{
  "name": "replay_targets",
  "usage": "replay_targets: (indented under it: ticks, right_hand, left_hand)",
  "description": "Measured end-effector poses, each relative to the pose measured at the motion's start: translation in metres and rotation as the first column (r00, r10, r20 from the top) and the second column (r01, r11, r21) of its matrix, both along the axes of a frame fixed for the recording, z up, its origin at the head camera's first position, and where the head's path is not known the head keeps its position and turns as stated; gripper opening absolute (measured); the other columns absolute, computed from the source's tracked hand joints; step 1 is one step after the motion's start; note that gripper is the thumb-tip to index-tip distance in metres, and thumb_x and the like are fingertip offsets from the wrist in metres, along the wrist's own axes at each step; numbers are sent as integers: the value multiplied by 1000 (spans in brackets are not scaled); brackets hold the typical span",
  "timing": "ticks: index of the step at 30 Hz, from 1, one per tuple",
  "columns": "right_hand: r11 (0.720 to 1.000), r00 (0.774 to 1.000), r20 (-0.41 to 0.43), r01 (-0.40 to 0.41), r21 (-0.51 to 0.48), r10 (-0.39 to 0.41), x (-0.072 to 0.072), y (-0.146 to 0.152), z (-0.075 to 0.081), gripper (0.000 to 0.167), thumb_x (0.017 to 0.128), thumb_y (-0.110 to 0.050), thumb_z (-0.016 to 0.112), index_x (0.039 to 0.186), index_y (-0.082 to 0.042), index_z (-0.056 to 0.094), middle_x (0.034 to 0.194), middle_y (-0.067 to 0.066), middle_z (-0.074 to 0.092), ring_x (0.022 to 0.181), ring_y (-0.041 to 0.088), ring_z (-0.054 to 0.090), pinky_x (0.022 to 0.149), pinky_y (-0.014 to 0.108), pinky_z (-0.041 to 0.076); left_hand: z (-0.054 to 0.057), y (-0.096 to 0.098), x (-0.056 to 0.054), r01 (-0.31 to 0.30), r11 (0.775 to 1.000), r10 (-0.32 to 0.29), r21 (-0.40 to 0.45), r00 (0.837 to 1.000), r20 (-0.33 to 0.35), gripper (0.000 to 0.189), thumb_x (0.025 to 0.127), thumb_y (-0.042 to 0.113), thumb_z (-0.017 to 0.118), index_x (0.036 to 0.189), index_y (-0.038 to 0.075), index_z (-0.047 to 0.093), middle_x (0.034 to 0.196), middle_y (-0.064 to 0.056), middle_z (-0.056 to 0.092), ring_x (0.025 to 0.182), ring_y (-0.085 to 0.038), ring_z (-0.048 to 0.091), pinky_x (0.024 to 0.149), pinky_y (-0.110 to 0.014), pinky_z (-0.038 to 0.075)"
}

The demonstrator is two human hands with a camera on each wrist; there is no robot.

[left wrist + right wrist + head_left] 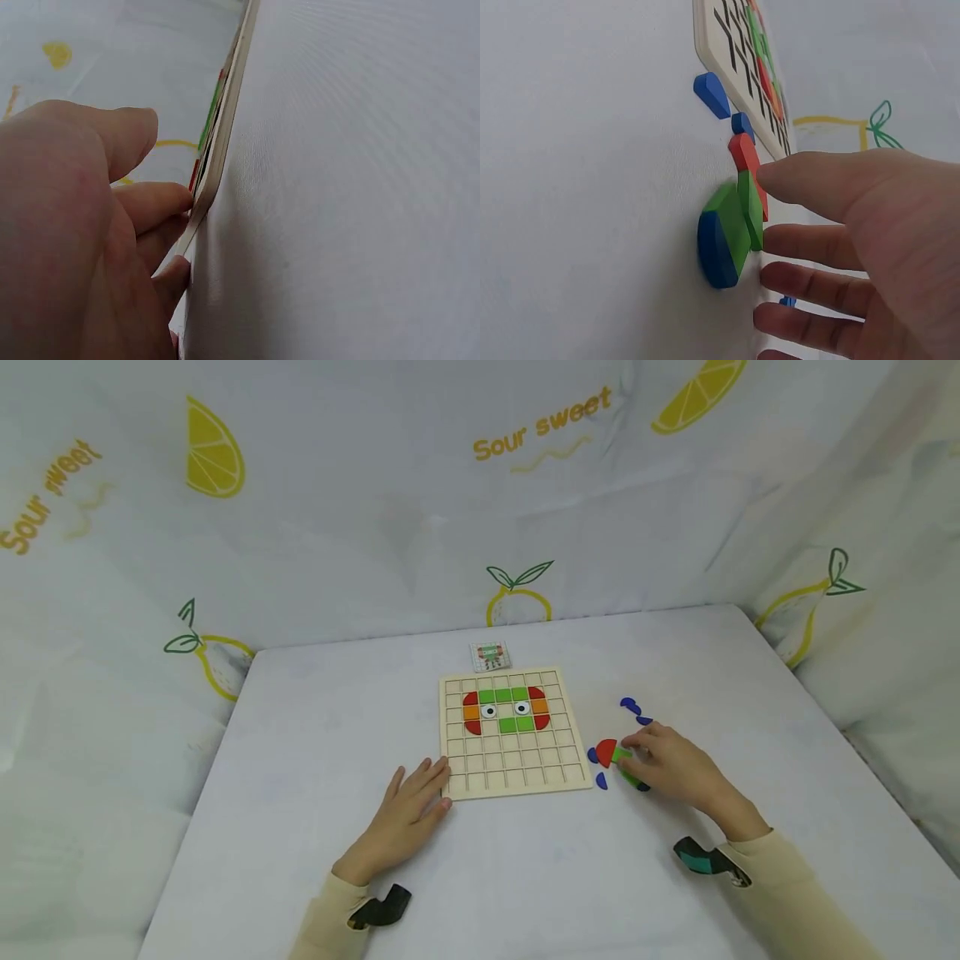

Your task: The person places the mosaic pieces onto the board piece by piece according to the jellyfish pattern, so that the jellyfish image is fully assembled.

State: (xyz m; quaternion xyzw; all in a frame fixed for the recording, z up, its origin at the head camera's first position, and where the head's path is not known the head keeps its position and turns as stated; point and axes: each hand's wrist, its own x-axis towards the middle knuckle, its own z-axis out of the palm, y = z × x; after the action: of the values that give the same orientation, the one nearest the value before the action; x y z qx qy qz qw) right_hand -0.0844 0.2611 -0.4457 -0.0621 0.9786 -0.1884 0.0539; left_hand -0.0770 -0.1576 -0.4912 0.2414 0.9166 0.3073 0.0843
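On the table lies a light wooden grid board (517, 768). Red, orange and green pieces and two eye pieces sit on its upper half in a face-like shape. My left hand (408, 814) rests beside the board's lower left corner, straight fingers touching its edge. Right of the board, my right hand (678, 768) pinches a green square tile (751, 210) between thumb and index finger. Under and beside that tile are a red quarter-round piece (606, 752) and a green piece (724, 206) with a blue one (718, 251) against it.
A small picture card (491, 656) lies behind the board. Several blue half-round pieces are scattered right of the board, among them one blue piece (602, 781) near its lower right corner. A white cloth with lemon prints (517, 602) hangs behind the table.
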Motion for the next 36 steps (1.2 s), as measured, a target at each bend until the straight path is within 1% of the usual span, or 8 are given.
replay_targets:
  ticks: [4, 8, 13, 17, 21, 24, 29, 36]
  right_hand:
    - [998, 999, -30, 25, 60, -23, 5, -8, 1, 36, 89, -31, 75, 115, -5, 74, 120, 22, 65, 109, 40, 62, 87, 57, 57]
    - [995, 998, -55, 33, 92, -28, 6, -12, 2, 35, 88, -31, 76, 113, -7, 74, 118, 20, 66, 104, 38, 63, 83, 55, 57]
    - [995, 998, -55, 44, 92, -39, 8, -15, -1, 30, 88, -26, 77, 111, -6, 74, 115, 20, 66, 100, 35, 64, 82, 53, 58]
    - [996, 998, -46, 52, 76, -48, 8, -15, -2, 31, 88, -24, 77, 112, -4, 73, 114, 19, 66, 100, 34, 63, 86, 53, 58]
    - [997, 999, -35, 44, 71, -42, 7, -14, 0, 31, 89, -23, 77, 113, -3, 72, 114, 19, 65, 101, 34, 62, 88, 53, 57]
    - [997, 999, -10, 41, 65, -41, 2, -14, 2, 31, 90, -23, 76, 112, -3, 72, 114, 19, 65, 100, 34, 62, 88, 53, 58]
    - [998, 998, 32, 48, 32, -49, -2, -14, 4, 31, 90, -25, 76, 111, -3, 71, 115, 21, 65, 101, 34, 61, 87, 54, 57]
    - [998, 996, 65, 58, -24, -56, -1, -10, 1, 32, 89, -25, 76, 110, -3, 71, 113, 19, 64, 97, 31, 59, 83, 50, 57]
  left_hand:
    - [-4, 0, 1, -10, 1000, 10, 19, 1000, -11, 57, 105, 37, 52, 155, 10, 42, 166, -2, 34, 157, -28, 24, 127, -56, 2]
    - [-8, 0, 1, -18, 1000, 19, 16, 999, -40, 58, 103, 36, 56, 154, 12, 44, 165, -1, 35, 157, -27, 25, 127, -55, 3]
    - [-10, 3, -2, -60, 996, 63, 59, 997, -40, 53, 104, 33, 56, 151, 10, 48, 164, -2, 38, 156, -27, 28, 128, -54, 6]
    - [-10, 7, -6, -96, 992, 103, 80, 991, -84, 47, 102, 24, 58, 147, 9, 54, 160, -7, 45, 153, -30, 34, 126, -57, 14]
    - [-7, 12, -7, -118, 991, 124, 57, 985, -121, 47, 100, 20, 60, 146, 10, 55, 159, -8, 46, 152, -32, 35, 124, -59, 17]
    - [-6, 14, -10, -142, 988, 147, 52, 984, -104, 49, 99, 22, 61, 147, 12, 54, 160, -8, 44, 153, -32, 33, 125, -58, 15]
    - [-4, 17, -11, -174, 982, 180, 76, 981, -75, 48, 98, 20, 62, 145, 10, 56, 158, -9, 47, 152, -33, 34, 125, -58, 16]
    - [-5, 16, -10, -183, 980, 186, 80, 982, -39, 50, 98, 21, 62, 146, 11, 55, 160, -6, 45, 154, -30, 31, 126, -56, 13]
